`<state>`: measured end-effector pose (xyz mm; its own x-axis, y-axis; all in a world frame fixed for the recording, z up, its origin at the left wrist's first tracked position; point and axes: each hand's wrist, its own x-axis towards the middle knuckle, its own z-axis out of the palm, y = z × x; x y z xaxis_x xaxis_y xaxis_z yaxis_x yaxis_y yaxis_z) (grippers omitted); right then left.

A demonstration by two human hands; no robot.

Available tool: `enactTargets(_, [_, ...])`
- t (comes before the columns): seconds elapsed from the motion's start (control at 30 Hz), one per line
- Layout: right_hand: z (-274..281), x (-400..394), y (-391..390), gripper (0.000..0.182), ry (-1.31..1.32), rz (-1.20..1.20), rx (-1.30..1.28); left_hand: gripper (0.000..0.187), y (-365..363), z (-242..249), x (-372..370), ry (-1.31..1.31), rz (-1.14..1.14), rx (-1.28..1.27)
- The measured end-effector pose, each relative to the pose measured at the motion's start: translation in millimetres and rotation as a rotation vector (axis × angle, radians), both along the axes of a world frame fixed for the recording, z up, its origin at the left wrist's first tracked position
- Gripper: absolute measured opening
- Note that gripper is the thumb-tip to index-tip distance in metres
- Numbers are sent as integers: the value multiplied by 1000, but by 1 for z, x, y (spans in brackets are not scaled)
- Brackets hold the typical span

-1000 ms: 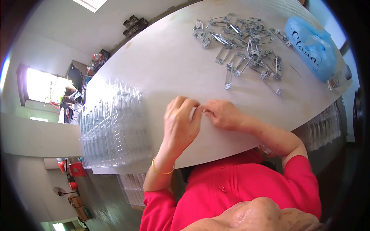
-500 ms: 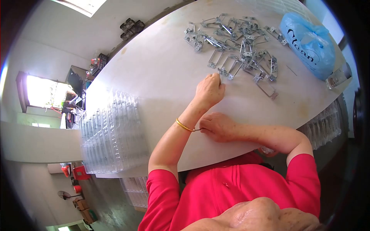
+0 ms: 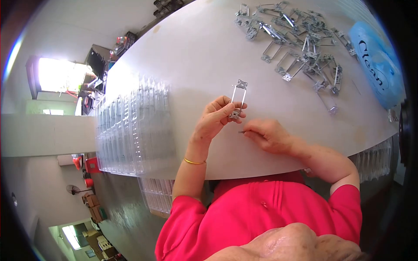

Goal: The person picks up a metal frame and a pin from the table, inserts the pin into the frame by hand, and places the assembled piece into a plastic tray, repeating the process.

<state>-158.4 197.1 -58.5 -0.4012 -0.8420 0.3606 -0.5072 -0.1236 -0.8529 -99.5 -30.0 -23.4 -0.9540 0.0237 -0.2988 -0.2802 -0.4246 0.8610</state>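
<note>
A small metal frame (image 3: 242,84), made of two thin rods joined by bracket plates, stands roughly upright above the table. The fingers and thumb of my left hand (image 3: 214,116) are closed on its lower end. Just below and to the right, my right hand (image 3: 271,135) is closed in a pinch. A thin dark metal piece (image 3: 242,132) pokes out from its fingertips towards the frame without touching it. Most of this piece is hidden in my fingers, so its kind cannot be made out. Farther up the table lies a pile of similar metal frames (image 3: 310,43).
Clear plastic trays (image 3: 133,126) with rows of compartments stand at the left of the white table (image 3: 196,56). A blue plastic bag (image 3: 376,65) sits at the right, with a thin rod (image 3: 356,88) beside the pile. More trays (image 3: 372,158) show below the table edge.
My left hand has come back from the pile's edge towards me, now with a metal frame in it. My right hand has shifted slightly right and up. The whole view has turned a little.
</note>
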Motion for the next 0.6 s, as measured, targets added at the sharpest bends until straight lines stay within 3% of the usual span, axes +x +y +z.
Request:
enactTargets(0.07, [3, 1, 1, 7, -373, -70, 75, 11, -2, -8, 10, 11, 18, 32])
enactTargets(0.17, [13, -1, 1, 7, -522, -189, 79, 10, -8, -16, 18, 18, 11, 71])
enactTargets(0.33, [30, -17, -8, 12, -575, -328, 77, 19, -7, -16, 25, 9, 4, 100])
enactTargets(0.5, [50, -29, -21, 20, -565, -369, 72, 46, -11, -19, 30, 45, -41, 238])
enactTargets(0.6, [55, -34, -29, 23, -587, -360, 88, 52, -16, -25, 32, 71, -57, 298])
